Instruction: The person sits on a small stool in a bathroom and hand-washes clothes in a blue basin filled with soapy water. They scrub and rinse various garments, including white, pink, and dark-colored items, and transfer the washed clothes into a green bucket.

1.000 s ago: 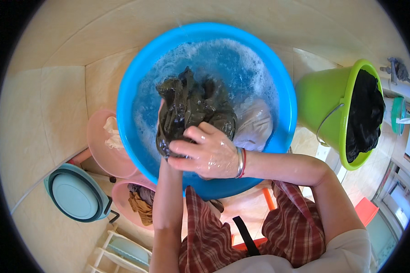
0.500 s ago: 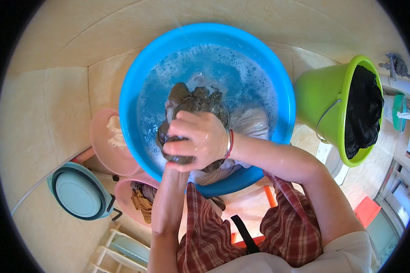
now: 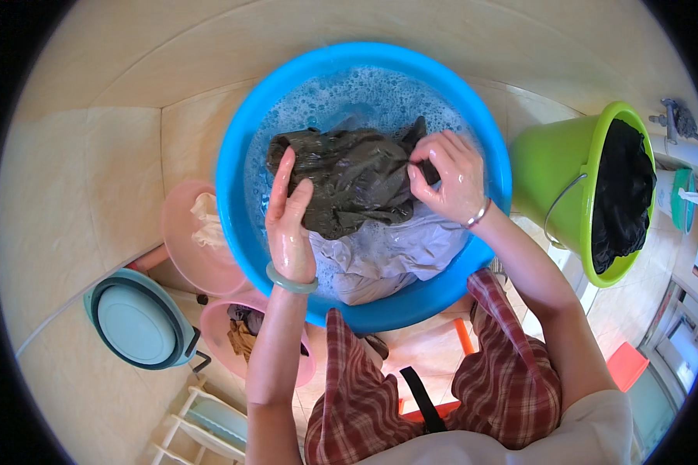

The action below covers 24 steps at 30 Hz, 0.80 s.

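A wet, dark olive-grey garment [image 3: 349, 186] is spread above the soapy water in a big blue basin [image 3: 233, 209]. My right hand [image 3: 454, 177] pinches the garment's right end between thumb and fingers. At its left end, my left hand [image 3: 291, 229] is open, thumb and fingers apart, touching the cloth's edge. Pale lilac-grey wet cloth [image 3: 407, 246] lies bunched in the basin's near part, partly under the dark garment. Foam covers the water at the far side.
A green bucket [image 3: 554, 167] holding black cloth [image 3: 622, 198] tilts at the right. On the left are a pink basin [image 3: 177, 232] with white cloth, a second pink basin [image 3: 217, 341] with brown cloth, and a folded light-blue basin [image 3: 136, 325]. A tiled wall stands behind.
My hands were together, squeezing the bunched dark garment, with the right hand on top. They have since moved apart, and the garment has opened out between them.
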Motion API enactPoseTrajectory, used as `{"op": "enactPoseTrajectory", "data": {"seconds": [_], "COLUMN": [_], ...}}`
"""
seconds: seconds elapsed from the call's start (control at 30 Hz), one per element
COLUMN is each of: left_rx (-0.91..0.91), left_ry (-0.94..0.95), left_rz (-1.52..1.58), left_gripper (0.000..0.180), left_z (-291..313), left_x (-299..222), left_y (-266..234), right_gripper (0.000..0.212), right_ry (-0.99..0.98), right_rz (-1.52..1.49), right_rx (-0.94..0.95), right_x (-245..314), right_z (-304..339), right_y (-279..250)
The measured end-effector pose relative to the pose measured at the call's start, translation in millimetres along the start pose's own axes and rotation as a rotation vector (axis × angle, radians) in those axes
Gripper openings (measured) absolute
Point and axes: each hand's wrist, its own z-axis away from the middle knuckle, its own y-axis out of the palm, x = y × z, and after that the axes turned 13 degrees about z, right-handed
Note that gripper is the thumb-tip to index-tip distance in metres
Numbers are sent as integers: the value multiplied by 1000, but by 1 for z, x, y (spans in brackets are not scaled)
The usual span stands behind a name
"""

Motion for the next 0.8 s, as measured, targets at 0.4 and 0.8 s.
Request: {"op": "enactPoseTrajectory", "data": {"seconds": [0.4, 0.8], "left_rx": [231, 33], "left_ry": [115, -78], "left_rz": [-1045, -1308], "left_gripper": [99, 33], "left_z": [-6, -42], "left_x": [16, 78], "left_y": [-32, -63], "right_gripper": [33, 48], "right_ry": [572, 286], "right_rz": [-717, 163], "right_rx": [291, 496], "right_x": [8, -7], "right_z": [-29, -10], "right_y": [30, 85]}}
